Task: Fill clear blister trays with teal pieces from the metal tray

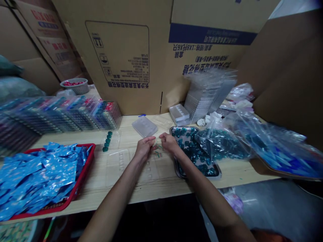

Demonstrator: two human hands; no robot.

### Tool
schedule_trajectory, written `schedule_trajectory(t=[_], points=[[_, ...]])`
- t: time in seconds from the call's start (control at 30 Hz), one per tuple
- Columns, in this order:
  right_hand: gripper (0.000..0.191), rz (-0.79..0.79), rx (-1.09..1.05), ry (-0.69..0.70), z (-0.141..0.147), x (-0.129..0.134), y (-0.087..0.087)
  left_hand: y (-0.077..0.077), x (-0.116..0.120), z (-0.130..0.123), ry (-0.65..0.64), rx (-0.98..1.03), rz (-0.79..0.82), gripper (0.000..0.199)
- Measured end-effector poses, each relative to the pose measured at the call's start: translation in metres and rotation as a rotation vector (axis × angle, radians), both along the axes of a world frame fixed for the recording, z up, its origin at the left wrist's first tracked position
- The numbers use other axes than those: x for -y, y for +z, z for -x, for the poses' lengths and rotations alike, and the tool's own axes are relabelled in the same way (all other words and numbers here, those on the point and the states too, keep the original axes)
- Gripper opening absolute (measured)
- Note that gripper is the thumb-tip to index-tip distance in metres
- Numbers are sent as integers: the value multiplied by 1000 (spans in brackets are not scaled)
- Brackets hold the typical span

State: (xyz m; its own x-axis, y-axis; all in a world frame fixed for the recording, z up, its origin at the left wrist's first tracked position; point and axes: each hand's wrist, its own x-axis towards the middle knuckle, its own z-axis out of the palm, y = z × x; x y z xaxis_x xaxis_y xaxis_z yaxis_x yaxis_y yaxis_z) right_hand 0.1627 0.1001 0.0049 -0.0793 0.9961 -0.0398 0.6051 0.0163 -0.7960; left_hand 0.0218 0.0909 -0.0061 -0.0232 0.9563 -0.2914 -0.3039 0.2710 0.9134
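Near the middle of the wooden table, my left hand [145,147] has its fingers pinched together; whatever they hold is too small to make out. My right hand [169,143] is close beside it on the right, fingers also closed, and its contents cannot be made out. Small coloured pieces [158,153] lie just below and between the hands. Clear plastic trays [118,163] rest flat on the table under and left of my left forearm. Another translucent tray [144,126] lies behind my hands. Several dark green pieces [107,142] stand in a row farther left.
A red basket [87,168] of blue packets sits at the left, filled trays [107,114] stacked behind it. On the right are a metal tray [176,164] with green pieces, plastic bags [227,141] and stacked clear trays [199,101]. Large cardboard [121,60] stands at the back.
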Motion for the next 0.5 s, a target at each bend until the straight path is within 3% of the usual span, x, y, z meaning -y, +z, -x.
schedule_trajectory(t=[0.13,0.23,0.5], points=[[45,-26,388,76,-3,17,3,4,0,10,-20,73,77,22],[49,-27,549,141,-1,22,3,6,3,13,-43,94,94,31],[33,-57,623,179,3,20,-3,4,13,15,-39,18,43,41]])
